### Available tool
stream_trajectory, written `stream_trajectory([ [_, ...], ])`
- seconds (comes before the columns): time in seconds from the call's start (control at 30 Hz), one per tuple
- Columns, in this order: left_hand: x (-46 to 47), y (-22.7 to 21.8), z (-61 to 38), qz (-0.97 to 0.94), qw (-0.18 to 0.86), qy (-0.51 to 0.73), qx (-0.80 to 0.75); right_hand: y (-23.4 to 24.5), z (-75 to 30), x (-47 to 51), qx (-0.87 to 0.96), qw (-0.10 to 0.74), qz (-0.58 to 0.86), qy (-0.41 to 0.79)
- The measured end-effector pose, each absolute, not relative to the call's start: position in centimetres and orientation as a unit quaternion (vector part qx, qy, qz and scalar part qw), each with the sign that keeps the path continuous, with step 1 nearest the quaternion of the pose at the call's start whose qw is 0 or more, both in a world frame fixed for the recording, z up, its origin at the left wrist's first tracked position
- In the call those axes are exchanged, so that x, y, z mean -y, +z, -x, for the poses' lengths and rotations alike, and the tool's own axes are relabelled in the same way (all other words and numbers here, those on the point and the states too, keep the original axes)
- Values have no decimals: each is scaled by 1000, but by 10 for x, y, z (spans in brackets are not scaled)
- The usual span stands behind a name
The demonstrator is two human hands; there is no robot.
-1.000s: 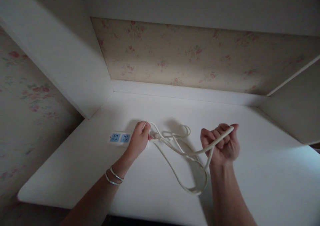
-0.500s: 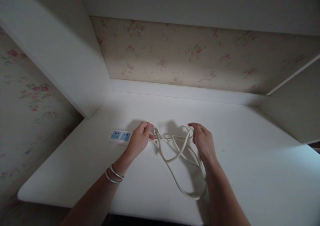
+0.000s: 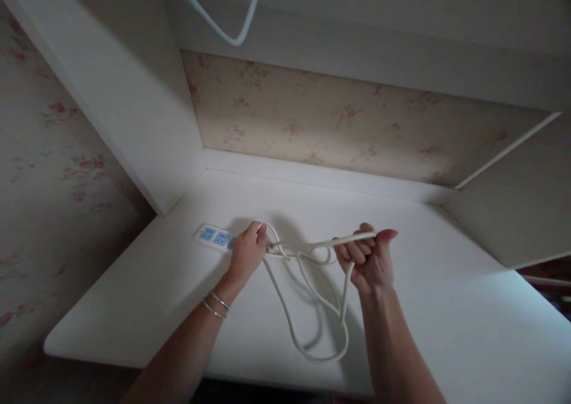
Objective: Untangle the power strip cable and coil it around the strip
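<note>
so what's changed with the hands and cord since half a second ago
The right hand has turned palm up and moved right, drawing a stretch of cord out with it. The view has tilted, and part of a third socket now shows on the strip. The left hand stays closed at the strip's right end.

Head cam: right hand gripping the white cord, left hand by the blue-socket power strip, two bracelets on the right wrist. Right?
One error: the bracelets are on the left wrist, as the head view shows. The right hand does grip the white cord.
</note>
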State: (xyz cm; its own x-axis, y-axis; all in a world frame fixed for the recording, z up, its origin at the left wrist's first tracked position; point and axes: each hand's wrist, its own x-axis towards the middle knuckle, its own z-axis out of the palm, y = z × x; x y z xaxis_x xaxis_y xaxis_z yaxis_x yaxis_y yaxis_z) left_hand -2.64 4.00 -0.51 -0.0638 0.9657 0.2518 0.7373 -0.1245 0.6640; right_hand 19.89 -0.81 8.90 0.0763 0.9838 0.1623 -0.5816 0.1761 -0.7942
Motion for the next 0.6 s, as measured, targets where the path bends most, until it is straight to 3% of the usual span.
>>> stream_trajectory([
  [0.2,-47,-6,33,-641,166,369,-652,135,-226,6,383,697,274,541],
  [0.37,-52,-5,38,-620,203,382,-655,155,-251,9,361,783,204,464],
  [0.6,-52,-6,45,-622,173,379,-664,167,-296,-4,298,811,189,467],
])
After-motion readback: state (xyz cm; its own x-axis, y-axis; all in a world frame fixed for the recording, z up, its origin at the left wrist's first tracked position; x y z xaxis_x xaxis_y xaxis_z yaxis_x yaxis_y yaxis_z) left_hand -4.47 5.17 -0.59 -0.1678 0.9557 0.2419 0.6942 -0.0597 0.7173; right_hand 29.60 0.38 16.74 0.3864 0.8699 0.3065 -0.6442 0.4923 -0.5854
